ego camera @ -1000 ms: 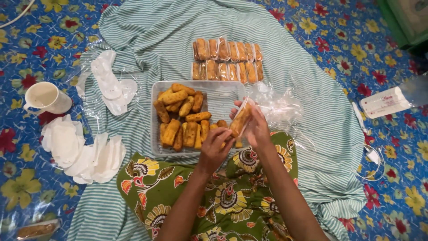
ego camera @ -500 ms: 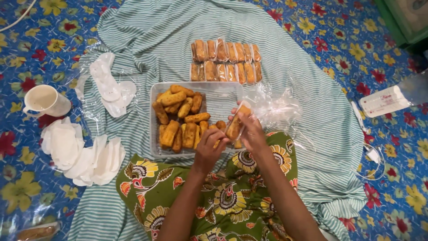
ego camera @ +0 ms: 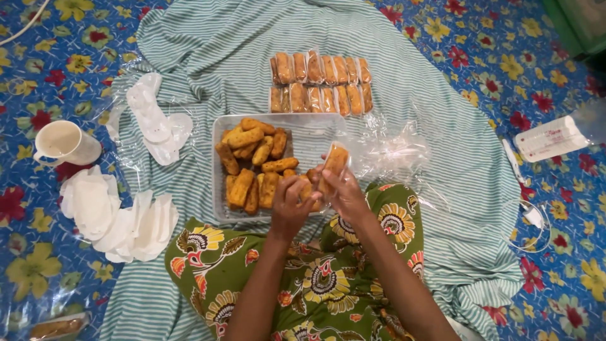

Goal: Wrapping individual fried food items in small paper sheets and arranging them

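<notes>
Both hands meet over the near right corner of a clear plastic tray (ego camera: 315, 129) that holds several golden fried fritters (ego camera: 255, 165). My right hand (ego camera: 346, 196) grips one fritter inside a small clear plastic wrapper (ego camera: 332, 165), standing almost upright. My left hand (ego camera: 289, 203) pinches the lower end of that same wrapped fritter. Farther away, two rows of wrapped fritters (ego camera: 320, 82) lie side by side on the green-and-white striped cloth (ego camera: 214, 44).
A pile of empty clear wrappers (ego camera: 394, 151) lies right of the tray. White paper liners (ego camera: 113, 211) and more (ego camera: 154, 117) sit at left, beside a white mug (ego camera: 63, 142). A white packet (ego camera: 549, 137) lies at right. My lap is in green floral fabric (ego camera: 315, 278).
Both hands with the wrapped fritter shifted slightly left and away, over the tray's corner; the fritter now stands more upright. My left hand closed in on its lower end.
</notes>
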